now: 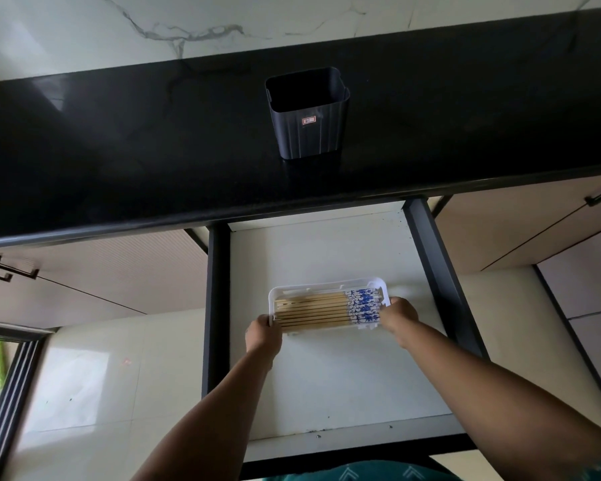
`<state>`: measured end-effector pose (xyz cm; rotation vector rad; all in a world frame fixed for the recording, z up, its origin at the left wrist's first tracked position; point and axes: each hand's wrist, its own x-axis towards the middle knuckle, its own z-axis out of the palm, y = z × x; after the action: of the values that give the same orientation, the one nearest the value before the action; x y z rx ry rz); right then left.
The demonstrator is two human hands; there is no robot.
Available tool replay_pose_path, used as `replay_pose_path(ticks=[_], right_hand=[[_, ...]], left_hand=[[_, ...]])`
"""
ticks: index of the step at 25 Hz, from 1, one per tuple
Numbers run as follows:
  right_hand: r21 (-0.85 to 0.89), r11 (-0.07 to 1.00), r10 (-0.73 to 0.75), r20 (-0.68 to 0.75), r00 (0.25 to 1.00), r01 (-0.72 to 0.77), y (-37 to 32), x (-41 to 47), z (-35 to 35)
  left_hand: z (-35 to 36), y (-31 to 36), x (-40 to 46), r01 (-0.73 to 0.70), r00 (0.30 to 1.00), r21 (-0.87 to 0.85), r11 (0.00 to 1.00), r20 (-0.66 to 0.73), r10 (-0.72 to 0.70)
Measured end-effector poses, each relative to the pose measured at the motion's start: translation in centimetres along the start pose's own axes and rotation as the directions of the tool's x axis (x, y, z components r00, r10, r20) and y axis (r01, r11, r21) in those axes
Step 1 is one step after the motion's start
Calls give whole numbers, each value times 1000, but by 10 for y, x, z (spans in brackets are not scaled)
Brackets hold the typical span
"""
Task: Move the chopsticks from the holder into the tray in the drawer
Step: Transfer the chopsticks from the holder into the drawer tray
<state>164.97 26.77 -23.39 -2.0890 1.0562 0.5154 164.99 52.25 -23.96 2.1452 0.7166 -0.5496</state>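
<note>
Several wooden chopsticks (313,310) with blue-and-white patterned tops lie side by side in a white tray (327,284) on the floor of the open drawer (327,376). My left hand (262,333) grips the tray's left end. My right hand (398,314) holds the tray's right end, next to the patterned tops. A dark ribbed holder (307,126) stands upright on the black countertop (118,151) above the drawer, and I see nothing inside it.
The drawer has dark side rails (217,307) and a white floor. Closed beige cabinet fronts with dark handles (0,269) flank it. A marble-patterned wall (188,26) rises behind the countertop. Pale floor tiles and a dark door frame (11,387) lie at lower left.
</note>
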Motion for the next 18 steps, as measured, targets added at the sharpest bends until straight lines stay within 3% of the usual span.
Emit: replay_pose_path(ticks=[3, 10, 18], right_hand=[[12, 1000, -27, 20, 999, 27, 3, -2, -4], [190, 981, -73, 134, 988, 47, -2, 1, -10], [252, 968, -47, 153, 987, 7, 1, 8, -11]], left_hand=[[-4, 3, -1, -36, 999, 33, 999, 8, 36], [-1, 9, 6, -1, 987, -165, 986, 156, 27], [-7, 12, 11, -3, 988, -314, 949, 145, 51]])
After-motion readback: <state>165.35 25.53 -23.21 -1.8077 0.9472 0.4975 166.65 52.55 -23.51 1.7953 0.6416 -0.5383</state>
